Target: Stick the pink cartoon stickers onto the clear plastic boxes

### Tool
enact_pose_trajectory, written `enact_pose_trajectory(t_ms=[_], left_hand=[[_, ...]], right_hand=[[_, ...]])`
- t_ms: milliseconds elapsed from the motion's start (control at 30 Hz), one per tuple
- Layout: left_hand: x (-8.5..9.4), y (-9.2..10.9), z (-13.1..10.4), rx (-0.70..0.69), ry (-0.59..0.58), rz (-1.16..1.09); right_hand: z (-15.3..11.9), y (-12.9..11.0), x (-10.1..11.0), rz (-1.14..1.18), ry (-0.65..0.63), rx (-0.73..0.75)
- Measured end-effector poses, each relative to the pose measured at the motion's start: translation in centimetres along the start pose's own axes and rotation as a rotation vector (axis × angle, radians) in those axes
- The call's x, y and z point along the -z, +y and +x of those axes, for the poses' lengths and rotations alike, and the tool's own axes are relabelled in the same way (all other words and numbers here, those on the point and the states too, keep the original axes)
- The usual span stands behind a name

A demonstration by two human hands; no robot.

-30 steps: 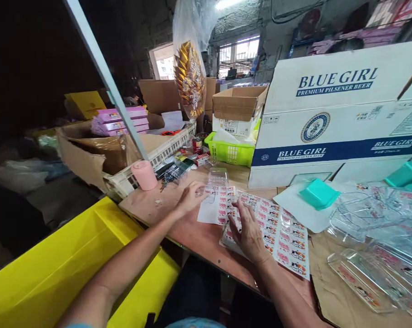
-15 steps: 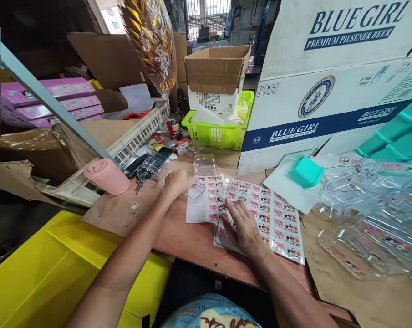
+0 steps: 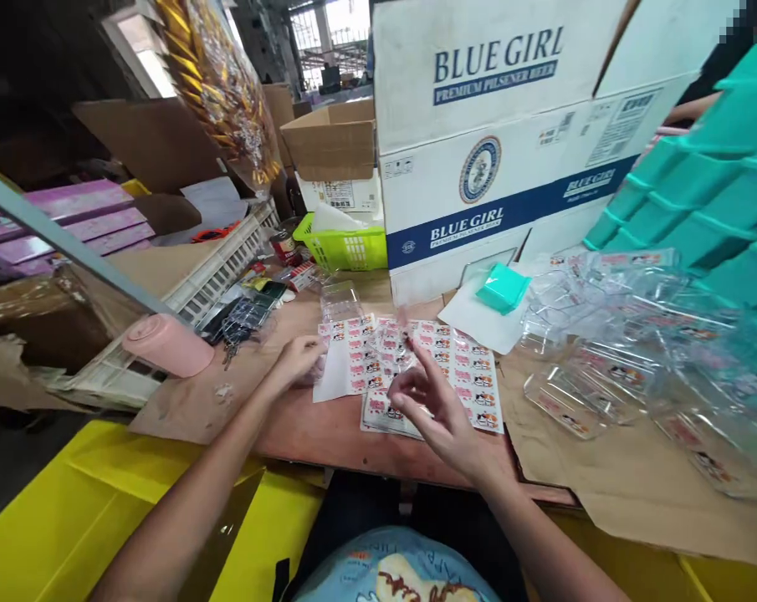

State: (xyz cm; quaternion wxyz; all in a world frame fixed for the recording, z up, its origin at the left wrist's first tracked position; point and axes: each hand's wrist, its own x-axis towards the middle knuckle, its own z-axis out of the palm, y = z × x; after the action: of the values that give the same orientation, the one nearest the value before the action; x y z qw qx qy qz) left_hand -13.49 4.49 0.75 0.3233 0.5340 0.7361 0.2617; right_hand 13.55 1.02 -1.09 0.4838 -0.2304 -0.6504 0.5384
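Observation:
My left hand [image 3: 299,359] is closed at the left edge of the sticker sheets, with a blurred, see-through bit at its fingertips that I cannot make out. Above the sheets hovers my right hand [image 3: 434,410], thumb and index finger apart and the other fingers bent. By its index fingertip a pinkish, clear patch is smeared by motion. Cat-print sticker sheets [image 3: 472,376] lie overlapping on the reddish board, the left one partly bare white. Just behind them stands a clear plastic box [image 3: 340,301].
Clear plastic boxes [image 3: 622,368] with cat stickers pile up on the right, before stacked teal bins [image 3: 717,176]. A teal tray [image 3: 503,288] rests on white paper. Behind are a beer carton [image 3: 509,159] and a green basket [image 3: 346,249]. A pink cylinder [image 3: 168,344] lies at left.
The view has swung to the right. My right hand has lifted off the sticker sheet, its fingers now bent. My left hand has drawn back a little towards me.

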Motion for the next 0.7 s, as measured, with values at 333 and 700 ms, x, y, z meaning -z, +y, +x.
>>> enact_pose_trajectory(t_ms=[333,700], left_hand=[[-10.3,6.3,-7.5,0.094,-0.297,-1.229],[-13.3,6.9,-9.2,0.061,-0.456,-1.165]], right_hand=[[-7.1,-2.3,3.1,0.708,-0.165,-0.401],[-9.7,-2.0,4.0,0.77,-0.038,-0.499]])
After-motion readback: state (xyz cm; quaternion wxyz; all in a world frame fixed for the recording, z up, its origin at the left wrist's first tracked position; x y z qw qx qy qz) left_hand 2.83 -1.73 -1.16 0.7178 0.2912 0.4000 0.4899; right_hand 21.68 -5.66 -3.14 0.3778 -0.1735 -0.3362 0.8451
